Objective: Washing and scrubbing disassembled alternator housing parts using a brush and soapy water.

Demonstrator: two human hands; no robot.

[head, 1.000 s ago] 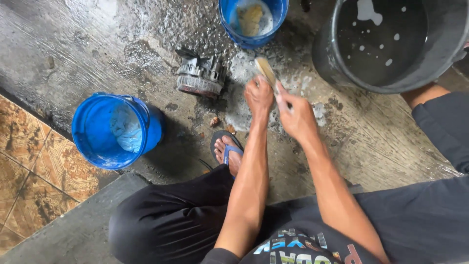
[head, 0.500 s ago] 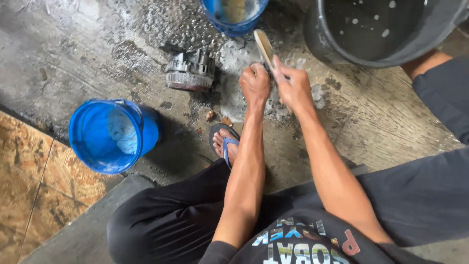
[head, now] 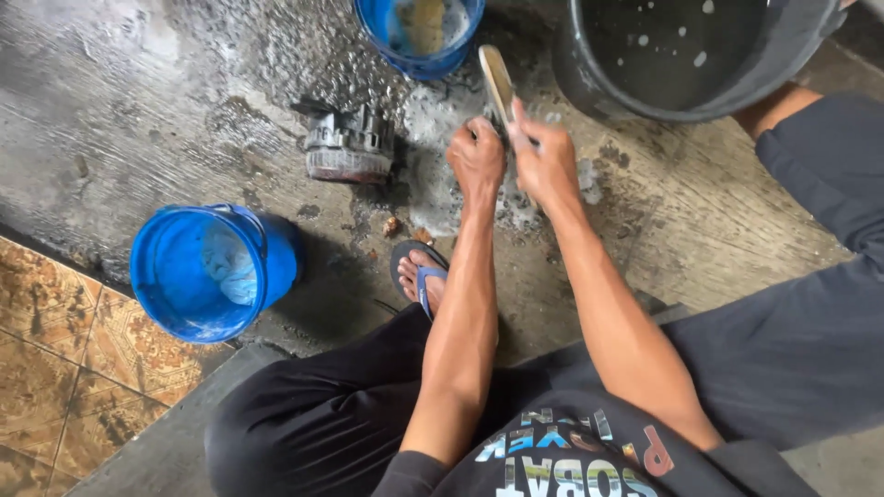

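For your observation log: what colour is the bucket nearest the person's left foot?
Blue bucket, seen in the head view.

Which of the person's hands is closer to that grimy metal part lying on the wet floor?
The left. The left hand is just to the right of the metal part, with a strip of wet floor between. The right hand, gripping a brush, lies farther right, beyond the left.

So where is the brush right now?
In the head view, the brush sits top centre in the right hand, beside the left hand, between the small blue bucket and the big dark tub.
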